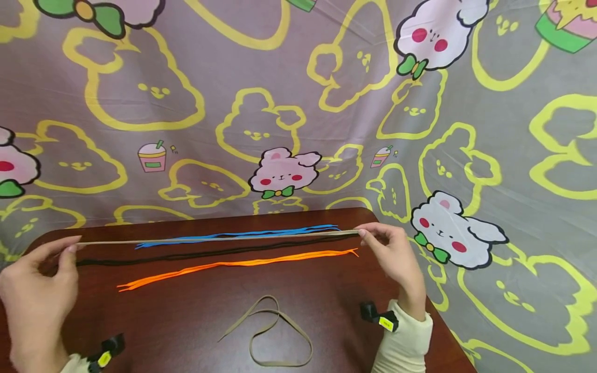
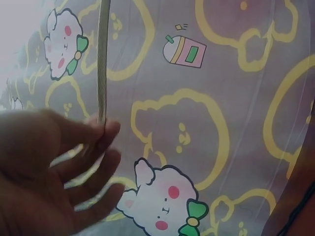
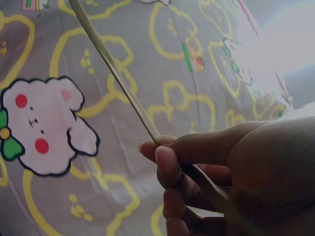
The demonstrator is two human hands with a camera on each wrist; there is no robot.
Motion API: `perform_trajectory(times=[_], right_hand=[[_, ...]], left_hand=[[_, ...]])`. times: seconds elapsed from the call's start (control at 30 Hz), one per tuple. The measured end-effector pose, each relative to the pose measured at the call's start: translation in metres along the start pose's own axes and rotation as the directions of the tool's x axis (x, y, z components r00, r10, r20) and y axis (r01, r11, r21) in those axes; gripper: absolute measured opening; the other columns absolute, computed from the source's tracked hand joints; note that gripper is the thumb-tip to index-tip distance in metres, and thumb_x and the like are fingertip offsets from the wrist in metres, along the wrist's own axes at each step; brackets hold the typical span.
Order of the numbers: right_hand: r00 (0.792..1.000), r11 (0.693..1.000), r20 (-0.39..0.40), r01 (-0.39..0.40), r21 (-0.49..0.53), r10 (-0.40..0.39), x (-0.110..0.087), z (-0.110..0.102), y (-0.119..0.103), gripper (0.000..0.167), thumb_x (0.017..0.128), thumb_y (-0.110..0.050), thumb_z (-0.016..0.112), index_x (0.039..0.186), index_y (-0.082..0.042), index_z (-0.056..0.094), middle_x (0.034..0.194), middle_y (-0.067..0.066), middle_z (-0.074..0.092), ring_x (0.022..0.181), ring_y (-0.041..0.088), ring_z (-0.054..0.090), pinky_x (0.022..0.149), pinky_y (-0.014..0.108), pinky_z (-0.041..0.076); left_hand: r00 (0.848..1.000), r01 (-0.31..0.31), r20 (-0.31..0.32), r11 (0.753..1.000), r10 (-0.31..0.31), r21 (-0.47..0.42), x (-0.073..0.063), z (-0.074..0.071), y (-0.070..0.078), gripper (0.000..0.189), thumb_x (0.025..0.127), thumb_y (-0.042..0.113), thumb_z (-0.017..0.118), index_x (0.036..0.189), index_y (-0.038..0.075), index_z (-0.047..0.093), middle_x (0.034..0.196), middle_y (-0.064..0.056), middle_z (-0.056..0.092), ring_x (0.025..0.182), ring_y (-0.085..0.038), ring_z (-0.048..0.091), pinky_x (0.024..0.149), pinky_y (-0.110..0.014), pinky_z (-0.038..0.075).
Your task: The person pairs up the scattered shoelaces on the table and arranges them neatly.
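A beige shoelace (image 1: 224, 239) is stretched taut and nearly level above the table. My left hand (image 1: 42, 292) pinches its left end between thumb and fingers, and my right hand (image 1: 394, 259) pinches it at the right. In the right wrist view a length of the shoelace (image 3: 133, 101) runs past the fingertips into the palm. The left wrist view shows the shoelace (image 2: 103, 64) rising from the pinching fingertips. A second beige shoelace (image 1: 282, 364) lies loosely looped on the table near the front.
Behind the taut lace lie blue shoelaces (image 1: 186, 239), with black shoelaces (image 1: 186, 255) and orange shoelaces (image 1: 238, 263) laid out nearer. All rest on the dark brown table (image 1: 186, 321). A printed cloth (image 1: 289, 114) hangs behind the table and along its right side.
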State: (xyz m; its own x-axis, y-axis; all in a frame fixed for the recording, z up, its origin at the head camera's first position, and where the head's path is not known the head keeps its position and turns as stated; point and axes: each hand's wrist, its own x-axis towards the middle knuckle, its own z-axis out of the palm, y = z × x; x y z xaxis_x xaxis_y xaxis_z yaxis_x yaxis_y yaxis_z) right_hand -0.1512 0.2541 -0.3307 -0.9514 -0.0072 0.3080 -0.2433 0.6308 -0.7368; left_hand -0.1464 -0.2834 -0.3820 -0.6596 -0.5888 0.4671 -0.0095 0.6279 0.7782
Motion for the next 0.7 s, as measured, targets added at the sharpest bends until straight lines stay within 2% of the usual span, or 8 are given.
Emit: perform_trajectory(times=[0.1,0.13,0.23,0.43,0.53,0.6,0.63,0.7], right_hand=[[1.0,0.999,-0.018,-0.023,-0.028,0.023,-0.001,-0.004,0.003,0.018,0.1,-0.013,0.066,0.108,0.001,0.075,0.079,0.008,0.069,0.073,0.009,0.062,0.063,0.025,0.045],[0.999,0.999,-0.028,-0.029,-0.035,0.028,-0.001,-0.006,0.004,0.018,0.1,-0.012,0.066,0.108,0.001,0.075,0.079,0.008,0.069,0.073,0.008,0.062,0.063,0.025,0.046],[0.998,0.998,-0.046,-0.041,-0.053,0.039,0.001,-0.008,0.008,0.019,0.1,-0.013,0.065,0.108,0.0,0.075,0.079,0.009,0.069,0.073,0.008,0.063,0.064,0.025,0.047],[0.997,0.997,-0.06,-0.059,-0.054,0.055,0.005,-0.009,0.015,0.02,0.1,-0.015,0.065,0.109,0.0,0.076,0.08,0.009,0.071,0.075,0.005,0.064,0.068,0.024,0.047],[0.996,0.995,-0.056,-0.078,-0.065,0.074,0.007,-0.009,0.02,0.02,0.101,-0.015,0.065,0.109,0.0,0.076,0.082,0.01,0.073,0.078,0.006,0.065,0.069,0.024,0.047],[0.995,0.992,-0.047,-0.097,-0.075,0.093,0.008,-0.009,0.022,0.02,0.101,-0.015,0.065,0.11,0.0,0.075,0.084,0.011,0.074,0.081,0.009,0.066,0.071,0.024,0.048],[0.994,0.991,-0.041,-0.105,-0.083,0.102,0.009,-0.009,0.023,0.02,0.101,-0.015,0.065,0.11,-0.001,0.075,0.085,0.011,0.074,0.083,0.011,0.067,0.071,0.025,0.048],[0.993,0.988,-0.031,-0.116,-0.099,0.113,0.011,-0.009,0.026,0.021,0.101,-0.016,0.064,0.111,-0.001,0.075,0.087,0.011,0.075,0.087,0.015,0.068,0.073,0.024,0.048]], left_hand=[[0.997,0.075,-0.02,0.996,-0.077,-0.057,0.0,0.0,-0.001,0.026,0.102,0.008,0.056,0.118,-0.002,0.074,0.079,0.049,0.048,0.07,0.026,0.042,0.066,-0.002,0.031],[0.996,0.084,-0.029,0.993,-0.086,-0.084,0.0,0.0,-0.001,0.026,0.101,0.007,0.056,0.117,-0.004,0.074,0.075,0.052,0.041,0.069,0.025,0.044,0.066,-0.002,0.032],[0.996,0.071,-0.042,0.991,-0.076,-0.114,0.001,0.0,-0.002,0.025,0.101,0.006,0.057,0.115,-0.006,0.074,0.073,0.053,0.043,0.068,0.025,0.045,0.066,-0.002,0.033],[0.999,0.043,-0.027,0.999,-0.044,-0.017,0.004,0.0,-0.002,0.026,0.102,0.011,0.057,0.117,-0.002,0.075,0.072,0.058,0.033,0.065,0.03,0.038,0.065,-0.003,0.029],[1.0,0.019,-0.011,1.0,-0.019,0.018,0.005,0.0,-0.003,0.026,0.102,0.011,0.057,0.117,0.0,0.075,0.072,0.06,0.029,0.062,0.032,0.034,0.073,-0.005,0.027],[1.0,0.0,0.002,0.999,0.0,0.051,0.006,-0.001,-0.005,0.025,0.102,0.01,0.057,0.117,-0.001,0.075,0.079,0.051,0.051,0.062,0.032,0.032,0.074,-0.007,0.026],[1.0,-0.013,0.009,0.998,0.012,0.069,0.006,-0.002,-0.006,0.025,0.102,0.009,0.057,0.116,-0.002,0.074,0.083,0.04,0.063,0.062,0.033,0.031,0.073,-0.008,0.026],[0.999,-0.033,0.029,0.994,0.03,0.107,0.007,-0.003,-0.007,0.025,0.102,0.008,0.057,0.115,-0.005,0.073,0.096,0.009,0.078,0.063,0.034,0.028,0.071,-0.011,0.026]])
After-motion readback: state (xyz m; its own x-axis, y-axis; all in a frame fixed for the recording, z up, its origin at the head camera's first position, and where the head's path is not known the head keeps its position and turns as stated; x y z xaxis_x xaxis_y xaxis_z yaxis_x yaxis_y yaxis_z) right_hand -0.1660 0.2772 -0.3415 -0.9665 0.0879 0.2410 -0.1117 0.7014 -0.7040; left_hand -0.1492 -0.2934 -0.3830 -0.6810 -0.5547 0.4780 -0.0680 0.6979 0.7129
